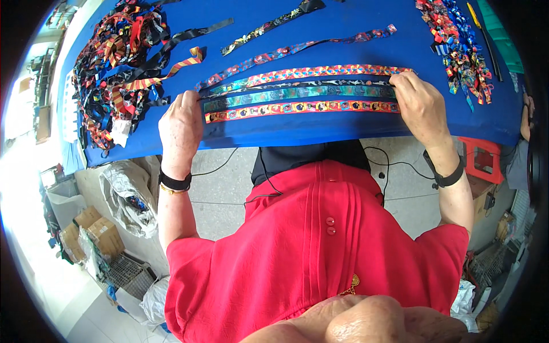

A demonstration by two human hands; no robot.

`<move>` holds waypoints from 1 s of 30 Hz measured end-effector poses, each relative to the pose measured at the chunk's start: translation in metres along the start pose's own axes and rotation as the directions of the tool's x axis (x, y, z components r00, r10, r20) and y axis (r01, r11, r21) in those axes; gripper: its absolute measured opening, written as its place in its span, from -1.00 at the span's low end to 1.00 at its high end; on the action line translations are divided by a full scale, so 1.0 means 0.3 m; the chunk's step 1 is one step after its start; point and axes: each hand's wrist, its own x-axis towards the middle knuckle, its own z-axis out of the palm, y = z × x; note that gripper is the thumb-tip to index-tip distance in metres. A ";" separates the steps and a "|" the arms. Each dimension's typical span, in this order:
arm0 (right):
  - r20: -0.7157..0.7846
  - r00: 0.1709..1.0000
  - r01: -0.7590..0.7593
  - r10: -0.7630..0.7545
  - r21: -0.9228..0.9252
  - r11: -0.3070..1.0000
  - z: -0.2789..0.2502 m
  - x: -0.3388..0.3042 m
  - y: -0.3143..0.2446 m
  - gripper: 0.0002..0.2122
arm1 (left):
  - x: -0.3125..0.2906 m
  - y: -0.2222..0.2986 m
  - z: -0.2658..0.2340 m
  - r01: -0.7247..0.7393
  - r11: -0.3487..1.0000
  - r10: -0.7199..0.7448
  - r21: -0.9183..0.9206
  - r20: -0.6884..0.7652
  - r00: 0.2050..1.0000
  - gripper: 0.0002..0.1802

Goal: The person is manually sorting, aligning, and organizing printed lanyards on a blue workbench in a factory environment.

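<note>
A narrow black strap with a white pattern (343, 83) is stretched between my two hands above the blue tabletop. My left hand (181, 123) pinches its left end, and my right hand (420, 106) pinches the other, fingers closed. Directly nearer to me lies a teal printed strap (286, 93), then a red and yellow strap with small pictures (303, 108). On the far side is a red, yellow and blue patterned strap (320, 73), its right end beneath my right hand. These straps run roughly side by side.
A large tangled heap of straps (108, 68) covers the table's left. Another colourful bundle (457, 51) lies at the right, beside a yellow and black stick-like tool (483, 37). Further loose straps (280, 53) lie beyond the row. A red stool (483, 160) stands below the right edge.
</note>
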 end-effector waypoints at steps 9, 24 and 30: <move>-0.068 0.998 0.012 -0.015 -0.041 0.999 0.017 0.056 0.077 -0.84 | 0.046 -0.017 0.006 -0.047 0.997 0.047 0.058 -0.012 0.999 -0.95; -0.020 1.000 -0.011 0.009 -0.132 0.991 0.073 0.083 0.203 -0.81 | 0.077 -0.048 0.046 -0.101 0.982 0.093 0.160 0.057 0.994 -0.87; -0.039 0.999 -0.012 0.007 -0.125 0.992 0.080 0.078 0.222 -0.82 | 0.080 -0.052 0.052 -0.093 0.982 0.088 0.162 0.039 0.995 -0.86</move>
